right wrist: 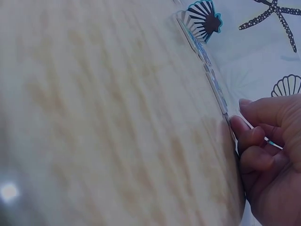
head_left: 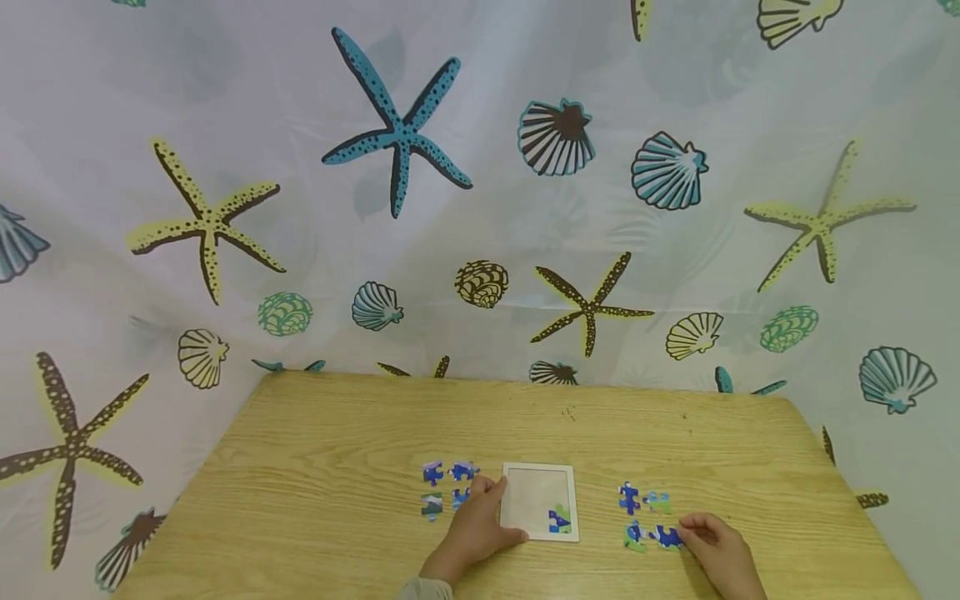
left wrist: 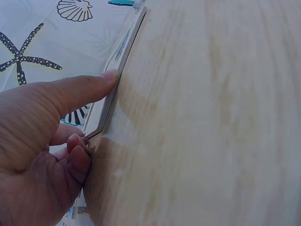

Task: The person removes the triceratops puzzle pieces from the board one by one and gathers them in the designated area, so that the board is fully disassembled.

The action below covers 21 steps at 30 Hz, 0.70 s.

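Note:
A white-rimmed square puzzle tray (head_left: 539,465) lies on the table. Its lower right corner holds a few joined blue and green jigsaw pieces (head_left: 559,520). My left hand (head_left: 478,523) grips the tray at its left side, the thumb on the lower edge; the left wrist view shows the thumb (left wrist: 101,84) against the rim. My right hand (head_left: 718,550) is at the right end of a dark blue jigsaw piece (head_left: 666,537), fingers loosely bent. In the right wrist view its thumb (right wrist: 263,110) is slightly apart from the flat pieces (right wrist: 217,92).
Right of the tray lie more loose pieces: a blue one (head_left: 628,497), a green and light-blue one (head_left: 658,501) and a blue-green one (head_left: 634,536). Several others (head_left: 432,472) lie left of it, one partly behind my left hand. A shell-patterned curtain (head_left: 480,350) borders the wooden table (head_left: 337,467).

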Each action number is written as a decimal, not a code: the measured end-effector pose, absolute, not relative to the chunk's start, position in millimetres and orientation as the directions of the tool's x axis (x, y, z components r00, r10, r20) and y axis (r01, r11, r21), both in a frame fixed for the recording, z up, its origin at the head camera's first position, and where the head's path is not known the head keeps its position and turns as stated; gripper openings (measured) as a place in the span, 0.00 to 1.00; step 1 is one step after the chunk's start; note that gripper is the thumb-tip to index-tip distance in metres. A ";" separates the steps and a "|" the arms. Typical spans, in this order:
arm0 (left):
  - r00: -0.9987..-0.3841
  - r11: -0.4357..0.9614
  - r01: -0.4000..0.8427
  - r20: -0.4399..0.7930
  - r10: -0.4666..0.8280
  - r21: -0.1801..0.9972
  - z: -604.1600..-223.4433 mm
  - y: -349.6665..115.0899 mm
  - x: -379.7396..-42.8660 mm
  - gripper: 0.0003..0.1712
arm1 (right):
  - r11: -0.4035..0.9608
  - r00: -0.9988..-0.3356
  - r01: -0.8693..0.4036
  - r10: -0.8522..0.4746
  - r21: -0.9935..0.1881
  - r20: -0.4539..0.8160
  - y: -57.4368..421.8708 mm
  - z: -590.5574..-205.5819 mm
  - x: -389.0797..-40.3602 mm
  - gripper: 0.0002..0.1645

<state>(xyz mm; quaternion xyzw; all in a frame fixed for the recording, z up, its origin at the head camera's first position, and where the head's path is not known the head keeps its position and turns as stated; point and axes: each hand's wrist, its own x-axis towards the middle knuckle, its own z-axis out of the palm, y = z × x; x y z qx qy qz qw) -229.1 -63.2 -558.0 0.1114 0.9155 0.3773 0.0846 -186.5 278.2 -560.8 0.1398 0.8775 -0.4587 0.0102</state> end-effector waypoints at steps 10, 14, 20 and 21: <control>-0.961 0.684 0.153 -0.052 0.270 0.714 -557.0 -63.1 -228.0 0.54 | 0.524 -0.957 0.262 0.248 -0.810 -0.149 278.9 -560.5 -186.7 0.17; -0.961 0.682 0.158 -0.047 0.272 0.714 -557.3 -63.6 -227.8 0.54 | 0.515 -0.957 0.265 0.246 -0.816 -0.156 279.8 -560.6 -186.8 0.18; -0.960 0.679 0.162 -0.043 0.275 0.716 -556.9 -64.0 -227.6 0.53 | 0.497 -0.953 0.283 0.245 -0.820 -0.180 281.1 -559.0 -187.4 0.22; -0.960 0.679 0.164 -0.042 0.277 0.716 -556.7 -64.0 -227.6 0.53 | 0.495 -0.951 0.287 0.247 -0.820 -0.184 281.0 -558.4 -187.5 0.23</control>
